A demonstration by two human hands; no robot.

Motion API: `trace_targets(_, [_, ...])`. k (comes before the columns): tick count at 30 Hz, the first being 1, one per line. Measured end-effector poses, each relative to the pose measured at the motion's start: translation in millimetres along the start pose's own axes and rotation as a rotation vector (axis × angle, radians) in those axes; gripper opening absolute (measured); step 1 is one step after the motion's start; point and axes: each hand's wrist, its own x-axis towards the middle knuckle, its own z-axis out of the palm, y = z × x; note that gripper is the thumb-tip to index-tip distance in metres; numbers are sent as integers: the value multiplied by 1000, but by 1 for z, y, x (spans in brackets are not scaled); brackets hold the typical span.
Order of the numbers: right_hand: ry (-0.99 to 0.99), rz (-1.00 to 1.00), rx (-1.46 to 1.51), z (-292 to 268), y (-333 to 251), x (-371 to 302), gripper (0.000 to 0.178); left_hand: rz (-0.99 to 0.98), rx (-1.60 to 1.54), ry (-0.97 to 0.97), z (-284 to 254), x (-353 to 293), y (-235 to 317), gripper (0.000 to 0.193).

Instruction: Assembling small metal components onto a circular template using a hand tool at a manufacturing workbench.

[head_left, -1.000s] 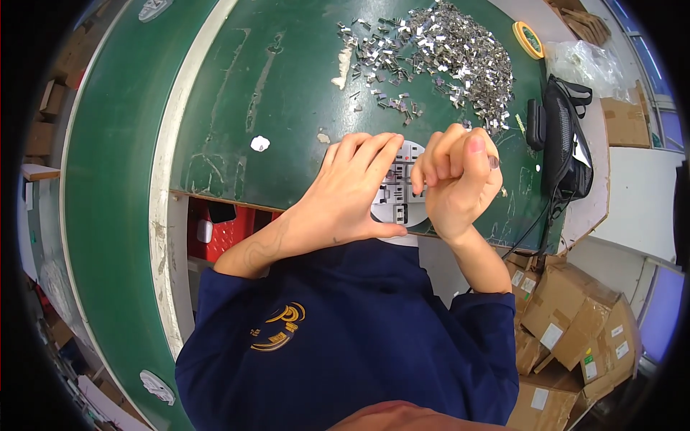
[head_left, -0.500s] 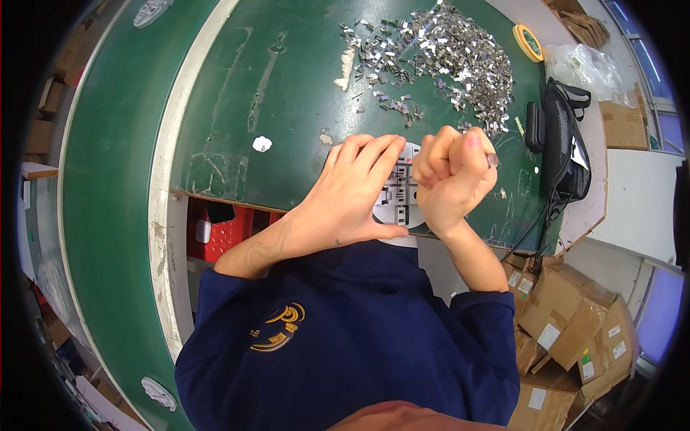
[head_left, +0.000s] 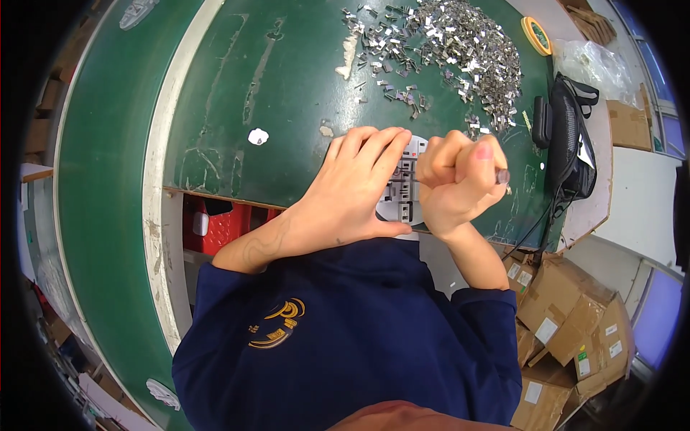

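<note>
At the front edge of the green table lies a round white plate point(head_left: 392, 212) with dark slots and small fittings on it. My left hand point(head_left: 357, 169) spans its left side, fingers stretched to the far rim and thumb at the near rim, holding it. My right hand point(head_left: 461, 176) is a fist above the plate's right side, closed around a tool. Only the tool's dark, rounded end point(head_left: 502, 176) shows, beside the thumb; its other end is hidden, so I cannot tell its kind. The hands cover much of the plate.
A large heap of small metal clips point(head_left: 467, 54) spreads over the far right of the table. Near it are a yellow tape ring point(head_left: 536, 36), a black bag point(head_left: 573, 144) and a clear plastic bag point(head_left: 591, 68). Cardboard boxes point(head_left: 564, 294) stand at lower right; a red crate point(head_left: 230, 226) sits below the table.
My right fist has shifted slightly to the right with the tool end. My left hand stays on the plate. The whole view has moved a little.
</note>
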Motion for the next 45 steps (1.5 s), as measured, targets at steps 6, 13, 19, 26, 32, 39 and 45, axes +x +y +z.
trace_targets(6, [-232, 237, 166, -10, -2, 18, 46, 3, -3, 11, 1, -2, -1, 102])
trace_targets(13, [-499, 156, 389, -33, 8, 17, 51, 19, 1, 24, 3, -2, -2, 102])
trace_targets(19, [-563, -90, 95, -28, 4, 13, 50, 19, -24, 5, -3, 5, -2, 100])
trace_targets(26, [-408, 18, 583, -31, 0, 15, 45, -6, -74, 89, -16, -12, -6, 99])
trace_targets(32, [-480, -44, 475, -49, -30, 32, 43, -535, 308, 493, -125, -22, -41, 91])
trace_targets(39, [-631, -88, 14, -57, -26, 43, 37, -1397, 902, 400, -207, -46, -142, 82])
trace_targets(45, [-631, -16, -686, -60, -35, 58, 15, -1154, 978, 548, -254, -29, -259, 80])
